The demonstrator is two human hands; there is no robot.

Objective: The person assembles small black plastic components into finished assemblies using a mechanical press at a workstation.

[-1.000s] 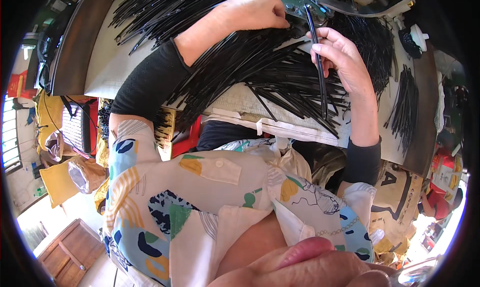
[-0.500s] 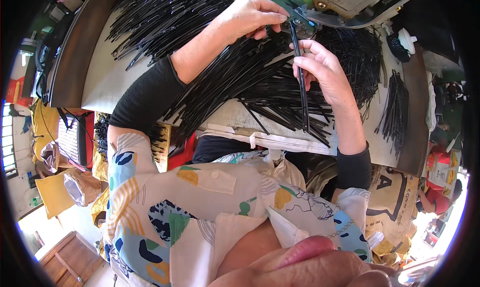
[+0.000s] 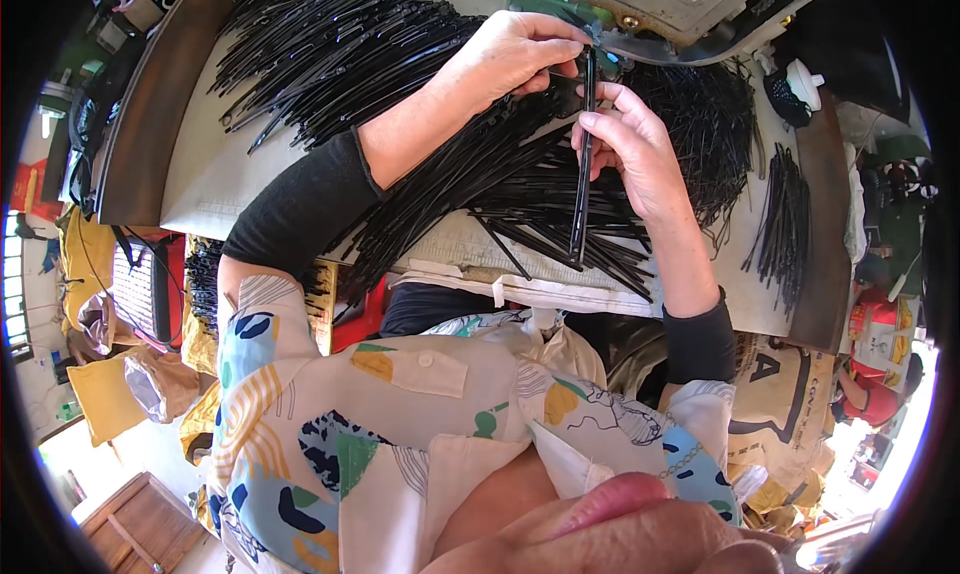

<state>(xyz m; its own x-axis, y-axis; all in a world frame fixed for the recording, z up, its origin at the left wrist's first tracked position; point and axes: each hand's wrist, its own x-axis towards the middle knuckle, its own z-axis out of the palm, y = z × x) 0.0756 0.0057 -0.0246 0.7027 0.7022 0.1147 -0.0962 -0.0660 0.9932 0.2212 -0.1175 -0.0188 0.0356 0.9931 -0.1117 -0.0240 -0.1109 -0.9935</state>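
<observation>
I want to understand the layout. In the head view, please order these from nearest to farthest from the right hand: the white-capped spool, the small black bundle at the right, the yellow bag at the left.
1. White-capped spool, upper right.
2. Small black bundle, right of the right hand.
3. Yellow bag, far lower left.

Single head-worn fisheye view, looking steeply down from close above onto near workbench (image 3: 250, 174); chest at near edge, machine (image 3: 690, 9) at far edge, rim bending straight lines.

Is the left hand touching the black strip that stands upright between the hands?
Touching. The head view shows the left hand pinching the top end of the black strip with its fingertips, right hand beside it.
</observation>
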